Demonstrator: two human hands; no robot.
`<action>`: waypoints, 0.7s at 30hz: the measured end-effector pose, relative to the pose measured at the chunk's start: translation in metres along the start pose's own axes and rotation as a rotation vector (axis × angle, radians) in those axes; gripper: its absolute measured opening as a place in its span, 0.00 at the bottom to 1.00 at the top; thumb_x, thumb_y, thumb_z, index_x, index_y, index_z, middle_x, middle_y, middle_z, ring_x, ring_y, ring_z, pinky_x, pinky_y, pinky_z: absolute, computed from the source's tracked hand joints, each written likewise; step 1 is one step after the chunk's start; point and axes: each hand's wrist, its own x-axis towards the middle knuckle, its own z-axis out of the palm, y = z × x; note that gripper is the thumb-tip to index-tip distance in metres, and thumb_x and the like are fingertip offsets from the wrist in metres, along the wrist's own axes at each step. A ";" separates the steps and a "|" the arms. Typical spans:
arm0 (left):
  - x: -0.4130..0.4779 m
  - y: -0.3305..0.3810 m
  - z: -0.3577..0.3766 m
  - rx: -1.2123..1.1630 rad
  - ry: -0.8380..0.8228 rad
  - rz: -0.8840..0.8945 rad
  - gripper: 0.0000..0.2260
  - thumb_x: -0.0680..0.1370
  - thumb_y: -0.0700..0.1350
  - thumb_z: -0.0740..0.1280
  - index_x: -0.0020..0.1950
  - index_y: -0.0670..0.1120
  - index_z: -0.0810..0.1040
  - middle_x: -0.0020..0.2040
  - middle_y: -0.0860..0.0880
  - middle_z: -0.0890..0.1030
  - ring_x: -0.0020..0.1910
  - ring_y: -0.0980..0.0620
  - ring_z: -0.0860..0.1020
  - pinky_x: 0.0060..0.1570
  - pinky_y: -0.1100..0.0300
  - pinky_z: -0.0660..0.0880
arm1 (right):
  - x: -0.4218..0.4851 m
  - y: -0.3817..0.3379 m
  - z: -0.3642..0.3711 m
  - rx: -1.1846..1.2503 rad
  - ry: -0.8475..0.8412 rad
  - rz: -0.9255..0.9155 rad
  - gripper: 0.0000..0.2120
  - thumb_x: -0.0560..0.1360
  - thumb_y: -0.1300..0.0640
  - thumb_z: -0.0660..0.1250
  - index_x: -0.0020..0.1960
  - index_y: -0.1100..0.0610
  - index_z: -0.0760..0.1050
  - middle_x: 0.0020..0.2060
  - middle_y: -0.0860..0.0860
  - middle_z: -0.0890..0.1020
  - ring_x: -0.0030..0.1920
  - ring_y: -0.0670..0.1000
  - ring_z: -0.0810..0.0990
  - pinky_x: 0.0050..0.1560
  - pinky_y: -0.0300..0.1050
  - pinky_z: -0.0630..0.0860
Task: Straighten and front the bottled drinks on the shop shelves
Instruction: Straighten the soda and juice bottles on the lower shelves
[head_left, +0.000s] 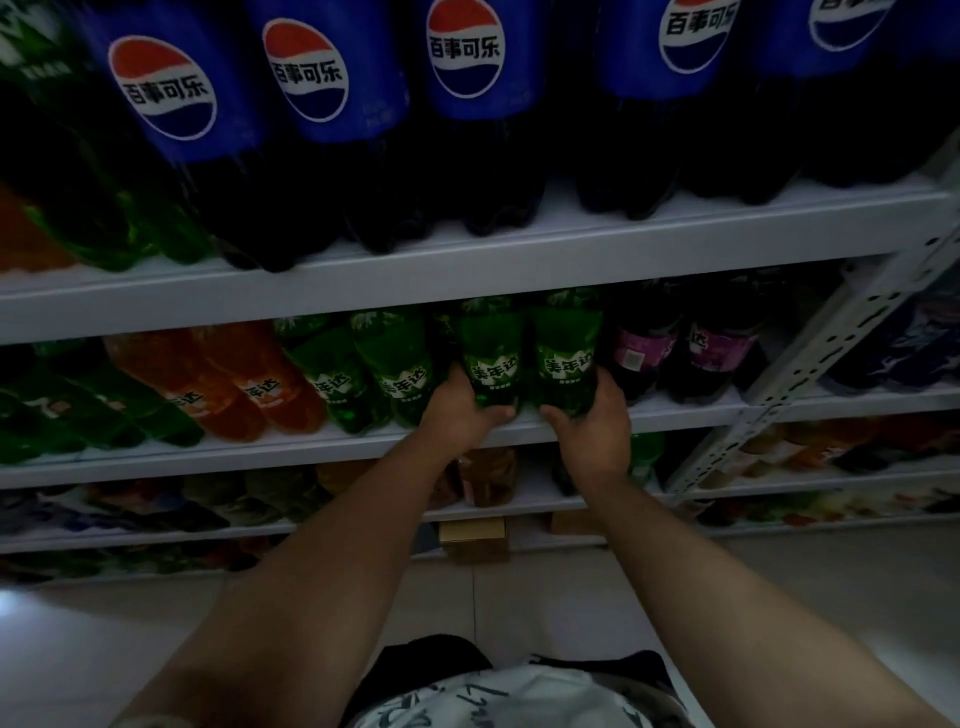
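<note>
Two green Mirinda bottles stand side by side on the middle shelf (363, 447). My left hand (460, 410) grips the base of the left green bottle (492, 358), thumb under its front. My right hand (592, 421) grips the base of the right green bottle (566, 353). Both labels face forward. Left of them stand more green bottles (395, 369) and orange bottles (249, 379). To the right are dark bottles with purple labels (644, 353).
Large blue-labelled Pepsi bottles (462, 104) fill the upper shelf (467, 260), with green bottles (78, 182) at its left. A perforated white upright (810, 364) stands at the right. Lower shelves (156, 530) hold mixed drinks. A cardboard box (472, 535) sits on the tiled floor.
</note>
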 end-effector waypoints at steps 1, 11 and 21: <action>0.001 0.000 -0.002 -0.016 -0.032 -0.007 0.41 0.68 0.50 0.77 0.74 0.44 0.57 0.68 0.45 0.71 0.67 0.47 0.70 0.62 0.62 0.65 | -0.001 -0.002 0.002 0.000 0.019 0.024 0.37 0.66 0.55 0.76 0.71 0.59 0.65 0.64 0.58 0.72 0.64 0.56 0.70 0.62 0.45 0.67; -0.017 0.010 0.028 -0.053 0.283 -0.109 0.38 0.68 0.57 0.76 0.69 0.40 0.64 0.64 0.41 0.75 0.63 0.43 0.74 0.56 0.57 0.71 | -0.005 -0.002 0.001 -0.042 -0.008 -0.050 0.42 0.68 0.49 0.75 0.74 0.59 0.58 0.66 0.59 0.69 0.66 0.57 0.66 0.59 0.43 0.67; -0.013 0.007 0.024 -0.022 0.255 -0.071 0.34 0.70 0.54 0.75 0.68 0.41 0.65 0.63 0.41 0.75 0.62 0.42 0.73 0.57 0.58 0.70 | 0.008 -0.010 -0.003 -0.261 -0.080 -0.034 0.38 0.73 0.44 0.68 0.74 0.58 0.56 0.69 0.56 0.68 0.62 0.58 0.73 0.51 0.52 0.76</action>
